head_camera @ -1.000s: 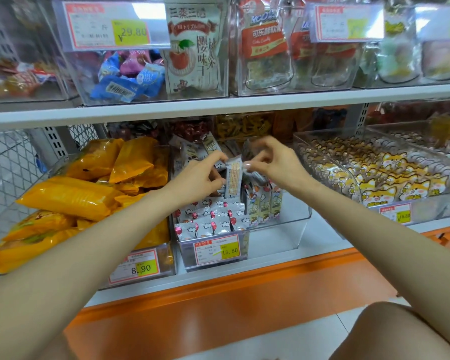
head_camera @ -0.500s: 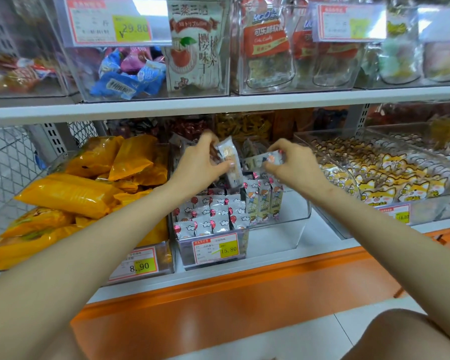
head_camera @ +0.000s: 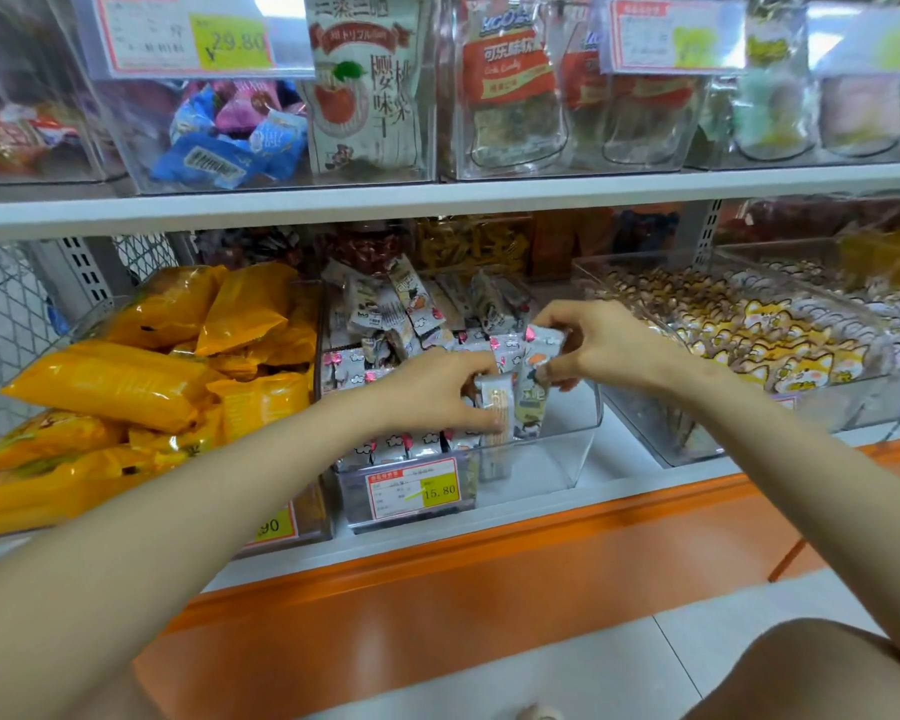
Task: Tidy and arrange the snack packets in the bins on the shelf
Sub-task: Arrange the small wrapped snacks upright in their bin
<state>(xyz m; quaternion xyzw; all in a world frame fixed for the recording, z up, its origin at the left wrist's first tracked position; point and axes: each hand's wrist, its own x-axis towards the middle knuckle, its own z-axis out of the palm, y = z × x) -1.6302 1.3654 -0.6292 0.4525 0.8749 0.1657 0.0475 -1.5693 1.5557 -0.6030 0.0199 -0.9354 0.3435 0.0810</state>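
The left hand (head_camera: 437, 392) reaches into the middle bin (head_camera: 557, 459), its thumb and fingers curled round a small pale packet (head_camera: 498, 407) that stands upright at the right end of the front rows. Just to its right, the right hand (head_camera: 606, 345) pinches the top of a grey packet (head_camera: 536, 371) with a pink corner, fingertips closed on it. That packet hangs upright against the pale one. Both packets sit inside the clear bin, beside rows of similar small packets (head_camera: 401, 444) lined up behind its front wall. More of them lie loosely piled toward the back. A price tag (head_camera: 414, 488) reading 15.80 is fixed to the front of the bin. The bin on the left holds yellow bags (head_camera: 115, 381) heaped together. The bin on the right holds packets with dog faces (head_camera: 780, 350). All the bins stand on a white shelf above an orange base (head_camera: 463, 584).
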